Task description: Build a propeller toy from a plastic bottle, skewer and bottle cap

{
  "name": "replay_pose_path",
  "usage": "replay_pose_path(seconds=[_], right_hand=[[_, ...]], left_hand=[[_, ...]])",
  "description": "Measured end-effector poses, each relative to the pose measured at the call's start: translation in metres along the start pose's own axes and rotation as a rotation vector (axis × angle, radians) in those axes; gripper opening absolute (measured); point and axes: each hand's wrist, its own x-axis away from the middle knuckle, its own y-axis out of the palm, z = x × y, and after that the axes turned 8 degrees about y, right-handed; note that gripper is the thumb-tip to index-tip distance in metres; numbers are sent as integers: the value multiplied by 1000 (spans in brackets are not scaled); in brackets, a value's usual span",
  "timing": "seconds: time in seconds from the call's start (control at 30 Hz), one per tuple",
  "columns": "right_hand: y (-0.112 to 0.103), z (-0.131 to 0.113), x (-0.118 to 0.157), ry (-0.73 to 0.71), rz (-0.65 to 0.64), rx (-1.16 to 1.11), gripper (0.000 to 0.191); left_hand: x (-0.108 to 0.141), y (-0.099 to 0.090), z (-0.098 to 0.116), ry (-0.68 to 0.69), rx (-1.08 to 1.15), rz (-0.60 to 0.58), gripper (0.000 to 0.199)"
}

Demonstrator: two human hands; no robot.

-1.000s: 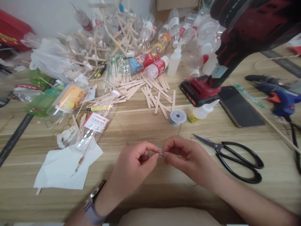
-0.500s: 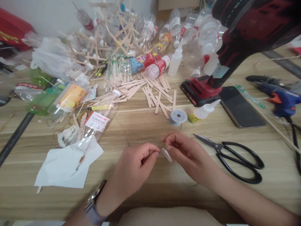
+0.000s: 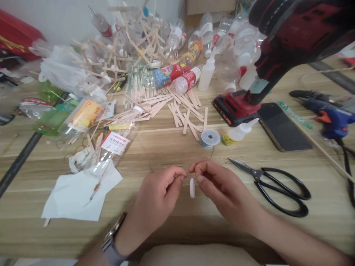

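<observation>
Between my fingertips hangs a small white disc [image 3: 192, 187], seen nearly edge-on and resembling a bottle cap. My left hand [image 3: 159, 195], wearing a watch [image 3: 114, 231], is closed in a pinch just left of it, on what looks like thin thread too fine to see clearly. My right hand [image 3: 222, 184] pinches the thread on the disc's right side. A faint strand shows below that hand. Just beyond it stands a spool of thread [image 3: 210, 138], with a strand running down toward the right hand. Black-handled scissors [image 3: 270, 183] lie right of my right hand.
Beyond the spool lie a small glue bottle [image 3: 238, 132], a phone [image 3: 285, 125] and a standing red power drill [image 3: 238, 105]. A glue gun [image 3: 332, 114] is far right. Wooden sticks [image 3: 188, 114] and plastic bottles fill the back. Left are a clear bottle [image 3: 115, 142] and white paper [image 3: 72, 195].
The white disc has swung from a slant against the right fingers to hanging almost upright between the hands. My right hand has shifted slightly left; the left stays nearly in place.
</observation>
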Motion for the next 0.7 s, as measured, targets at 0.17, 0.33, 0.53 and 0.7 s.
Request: replay_pose_path(seconds=[0.17, 0.33, 0.53, 0.7], right_hand=[[-2, -3, -1, 271, -186, -214, 17], [-6, -1, -5, 348, -265, -402, 24], [-7, 4, -7, 202, -217, -384, 23], [-5, 2, -3, 127, -161, -275, 16]], left_hand=[[2, 4, -4, 120, -177, 55, 21], [5, 7, -5, 167, -327, 77, 22], [6, 5, -3, 149, -236, 51, 19], [5, 2, -2, 143, -204, 72, 20]])
